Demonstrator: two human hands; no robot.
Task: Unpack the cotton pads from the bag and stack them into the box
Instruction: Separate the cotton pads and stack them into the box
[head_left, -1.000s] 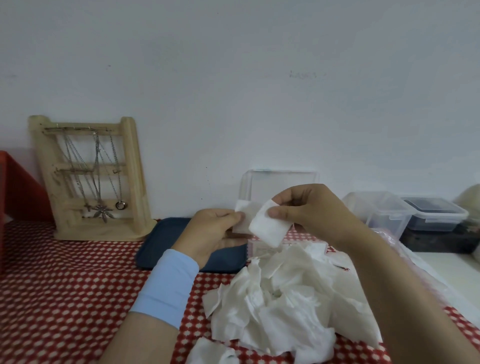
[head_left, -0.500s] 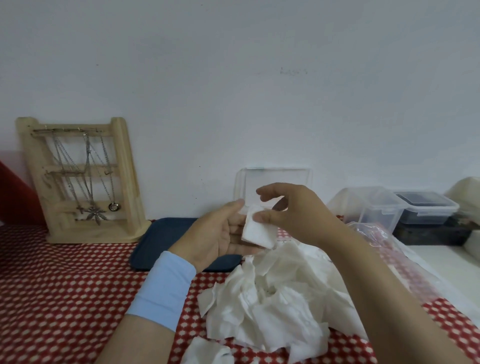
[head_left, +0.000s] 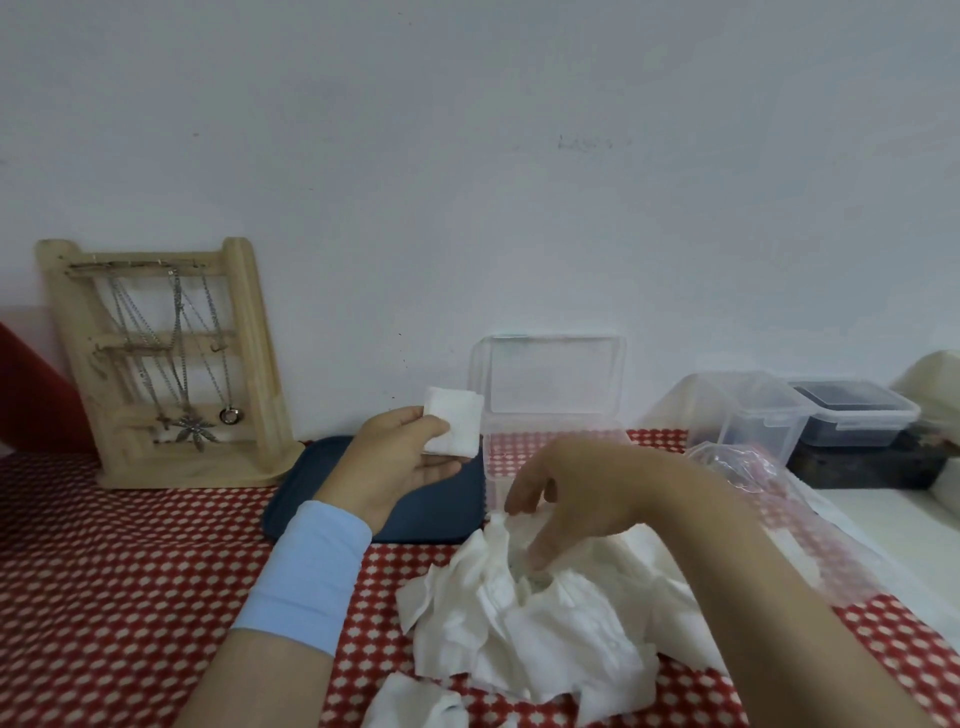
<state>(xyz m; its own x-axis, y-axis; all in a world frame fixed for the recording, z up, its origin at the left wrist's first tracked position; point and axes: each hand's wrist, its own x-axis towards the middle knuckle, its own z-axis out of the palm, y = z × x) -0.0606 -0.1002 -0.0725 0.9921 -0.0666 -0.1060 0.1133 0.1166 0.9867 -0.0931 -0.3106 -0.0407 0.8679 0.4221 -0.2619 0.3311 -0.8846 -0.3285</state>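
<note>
My left hand (head_left: 400, 457) holds a small stack of square white cotton pads (head_left: 453, 429) between thumb and fingers, raised above the blue tray. My right hand (head_left: 566, 499) reaches down with curled fingers into a loose pile of white cotton pads (head_left: 524, 618) on the red checked cloth; whether it grips one I cannot tell. The clear plastic box (head_left: 550, 447) stands behind the pile with its lid (head_left: 550, 374) upright against the wall. A crumpled clear plastic bag (head_left: 779, 499) lies to the right, partly hidden by my right forearm.
A dark blue tray (head_left: 447, 504) lies under my left hand. A wooden necklace stand (head_left: 161, 364) leans at the back left. Two clear lidded containers (head_left: 748, 410) (head_left: 852, 421) sit at the back right. One stray pad (head_left: 415, 701) lies near the front edge.
My right hand has let go of the pad it was passing over and dropped to the pile. My left hand now holds the stack alone, slightly higher and further left.
</note>
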